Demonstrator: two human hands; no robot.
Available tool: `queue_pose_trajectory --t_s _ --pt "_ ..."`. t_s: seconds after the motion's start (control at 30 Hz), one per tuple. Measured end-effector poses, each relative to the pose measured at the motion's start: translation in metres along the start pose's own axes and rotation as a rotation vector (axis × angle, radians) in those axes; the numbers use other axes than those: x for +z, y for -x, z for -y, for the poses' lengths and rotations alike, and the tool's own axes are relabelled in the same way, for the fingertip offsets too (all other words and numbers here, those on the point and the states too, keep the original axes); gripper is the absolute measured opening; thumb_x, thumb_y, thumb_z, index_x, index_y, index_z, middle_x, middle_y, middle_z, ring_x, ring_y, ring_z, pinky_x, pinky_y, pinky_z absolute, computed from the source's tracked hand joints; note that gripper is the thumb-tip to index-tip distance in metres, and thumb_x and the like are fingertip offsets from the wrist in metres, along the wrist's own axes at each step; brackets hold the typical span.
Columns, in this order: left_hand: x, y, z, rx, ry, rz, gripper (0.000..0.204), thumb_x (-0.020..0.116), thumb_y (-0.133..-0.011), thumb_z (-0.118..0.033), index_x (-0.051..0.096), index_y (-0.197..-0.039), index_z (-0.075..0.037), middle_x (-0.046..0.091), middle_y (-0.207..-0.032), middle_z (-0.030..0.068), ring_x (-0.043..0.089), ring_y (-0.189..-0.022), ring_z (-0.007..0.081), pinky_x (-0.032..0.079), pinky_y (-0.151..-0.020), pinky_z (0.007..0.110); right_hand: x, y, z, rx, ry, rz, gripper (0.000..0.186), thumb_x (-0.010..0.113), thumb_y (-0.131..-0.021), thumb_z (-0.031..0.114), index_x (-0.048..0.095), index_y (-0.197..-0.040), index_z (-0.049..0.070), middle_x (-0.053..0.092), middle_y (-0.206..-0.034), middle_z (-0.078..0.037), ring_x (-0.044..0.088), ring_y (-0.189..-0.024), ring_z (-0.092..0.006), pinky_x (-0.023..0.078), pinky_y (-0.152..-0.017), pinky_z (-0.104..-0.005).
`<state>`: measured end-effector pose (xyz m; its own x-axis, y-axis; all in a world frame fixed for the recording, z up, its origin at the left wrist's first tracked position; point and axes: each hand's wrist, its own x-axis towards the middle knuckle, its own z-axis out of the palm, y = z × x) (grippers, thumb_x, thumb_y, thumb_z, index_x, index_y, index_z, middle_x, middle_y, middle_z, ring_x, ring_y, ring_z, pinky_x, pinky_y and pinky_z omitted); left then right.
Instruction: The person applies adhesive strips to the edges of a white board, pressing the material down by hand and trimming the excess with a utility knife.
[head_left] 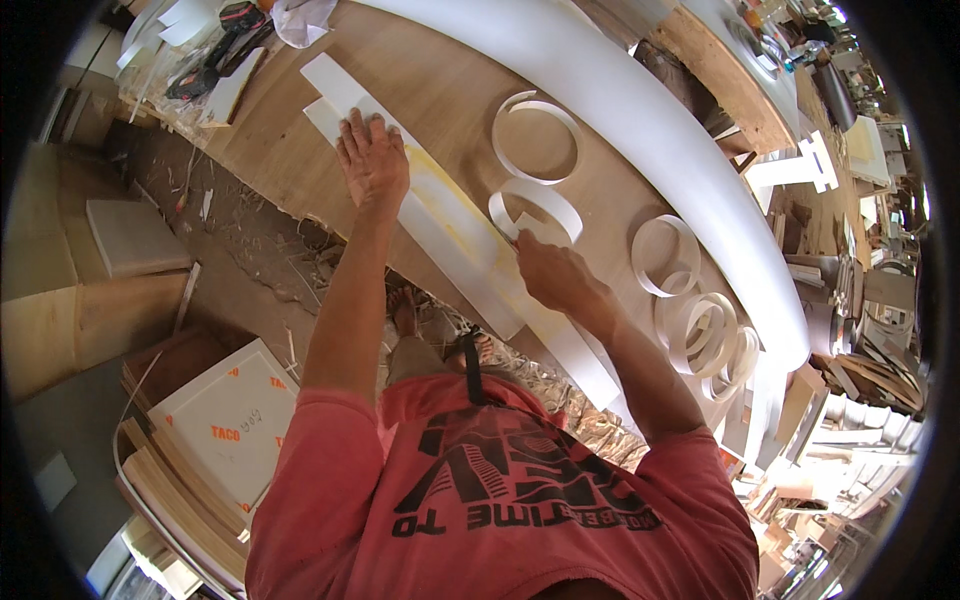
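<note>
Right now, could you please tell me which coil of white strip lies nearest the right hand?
The second coil from the top of the picture, just beyond the right hand; the other coils lie farther away.

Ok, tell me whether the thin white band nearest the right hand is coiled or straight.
Coiled: the white band bends round into a loop on the table, just beyond the right hand.

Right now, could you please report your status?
Left hand flat on yellow-smeared white strips. Right hand closed, contents unclear. Curled white bands close beside it.
</note>
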<state>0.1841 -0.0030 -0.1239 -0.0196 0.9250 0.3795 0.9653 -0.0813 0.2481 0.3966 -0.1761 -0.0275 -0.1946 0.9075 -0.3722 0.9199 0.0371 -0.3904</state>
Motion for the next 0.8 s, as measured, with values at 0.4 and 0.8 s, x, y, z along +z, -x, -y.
queue_pose_trajectory --t_s 0.4,0.8 --pt "0.001 0.001 -0.002 -0.034 -0.003 0.033 0.037 0.038 -0.097 -0.031 0.044 -0.125 -0.007 0.030 -0.144 0.0179 0.026 -0.135 0.0361 0.023 -0.111 0.047 0.001 0.113 -0.026 0.316 0.061 0.329 0.018 0.045 -0.092 0.017 0.044 -0.102 0.002 0.064 -0.078 -0.024 0.063 -0.076 -0.0425 0.047 -0.068 -0.0519" --pt "0.057 -0.029 0.046 0.363 0.184 0.017 0.032 0.050 -0.092 -0.025 0.058 -0.109 0.000 0.051 -0.124 0.0265 0.045 -0.120 0.0389 0.037 -0.101 0.045 0.015 0.128 -0.017 0.323 -0.566 -0.593 0.038 0.063 -0.083 0.014 0.051 -0.117 0.006 0.060 -0.099 -0.016 0.063 -0.087 -0.0298 0.050 -0.071 -0.0401"
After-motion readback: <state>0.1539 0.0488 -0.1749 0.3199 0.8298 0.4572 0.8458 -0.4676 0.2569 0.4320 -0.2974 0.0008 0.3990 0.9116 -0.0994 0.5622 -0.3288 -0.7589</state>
